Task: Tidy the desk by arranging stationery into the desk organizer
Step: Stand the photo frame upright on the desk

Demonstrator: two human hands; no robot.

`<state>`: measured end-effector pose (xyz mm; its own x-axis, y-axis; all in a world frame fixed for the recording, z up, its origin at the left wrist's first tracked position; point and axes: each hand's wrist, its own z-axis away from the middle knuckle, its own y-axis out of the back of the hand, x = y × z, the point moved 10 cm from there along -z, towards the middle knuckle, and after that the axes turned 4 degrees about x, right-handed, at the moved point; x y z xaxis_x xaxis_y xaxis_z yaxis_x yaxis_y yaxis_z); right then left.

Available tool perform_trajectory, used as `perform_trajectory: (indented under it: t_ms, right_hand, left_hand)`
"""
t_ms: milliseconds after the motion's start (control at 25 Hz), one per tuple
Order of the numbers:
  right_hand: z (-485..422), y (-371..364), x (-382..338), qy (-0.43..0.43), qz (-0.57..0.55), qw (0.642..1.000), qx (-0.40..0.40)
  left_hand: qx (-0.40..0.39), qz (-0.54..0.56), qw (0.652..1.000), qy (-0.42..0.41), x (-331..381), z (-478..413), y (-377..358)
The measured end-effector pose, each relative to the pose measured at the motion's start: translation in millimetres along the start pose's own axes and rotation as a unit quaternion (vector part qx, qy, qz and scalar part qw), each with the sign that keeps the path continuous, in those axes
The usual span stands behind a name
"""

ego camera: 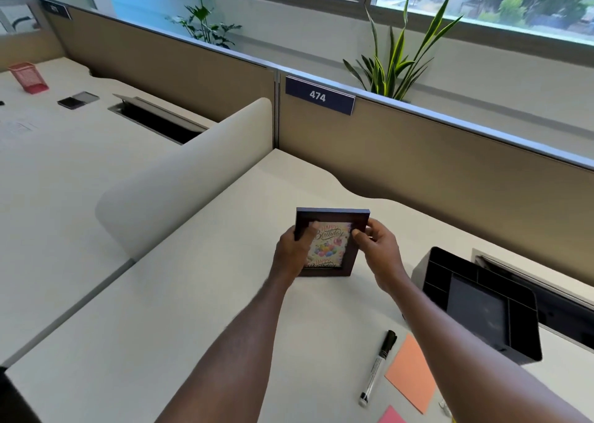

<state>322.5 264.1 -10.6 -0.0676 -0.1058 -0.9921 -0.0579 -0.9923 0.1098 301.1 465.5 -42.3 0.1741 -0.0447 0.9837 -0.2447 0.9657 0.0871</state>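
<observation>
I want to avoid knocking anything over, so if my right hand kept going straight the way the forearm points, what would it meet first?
The right hand already grips the picture frame, so that comes first. Beyond it, bare desk, then probably the white divider; depth is unclear.

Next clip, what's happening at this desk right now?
A person holds a small dark picture frame with a Happy Birthday card in it, left hand on its left edge and right hand on its right edge, with its bottom at or just above the desk. The black desk organizer sits to the right. A marker, an orange sticky note and a pink note lie loose on the desk nearby.
</observation>
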Motion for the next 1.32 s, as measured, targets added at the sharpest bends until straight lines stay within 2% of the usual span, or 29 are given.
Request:
perform_trajectory:
  t_ms: [120,320,520,800,1040,1320]
  right_hand:
    - [13.2,-12.2,20.5,-0.034,0.019,0.999,-0.025]
    - [19.5,-18.3,41.9,-0.055,0.025,0.997,-0.049]
    - [13.4,-21.8,44.4,-0.063,0.008,0.996,-0.066]
    - [13.9,-23.9,50.7,-0.085,-0.049,0.993,-0.063]
    - [12.0,-23.6,51.3,-0.084,-0.066,0.993,-0.057]
    - [10.9,-17.4,52.7,-0.093,-0.07,0.993,-0.033]
  left_hand:
    - [-0.012,-0.045,0.999,0.008,-20.9,6.3,1.3]
    - [0.071,-0.128,0.989,-0.018,-35.7,14.7,26.2]
    - [0.041,-0.115,0.993,0.009,-39.9,15.5,22.9]
    - [0.032,-0.033,0.999,0.025,-37.7,9.8,14.1]
    - [0.061,-0.124,0.99,0.011,-39.5,5.0,12.0]
    - [0.068,-0.091,0.993,-0.01,-36.5,7.3,10.3]
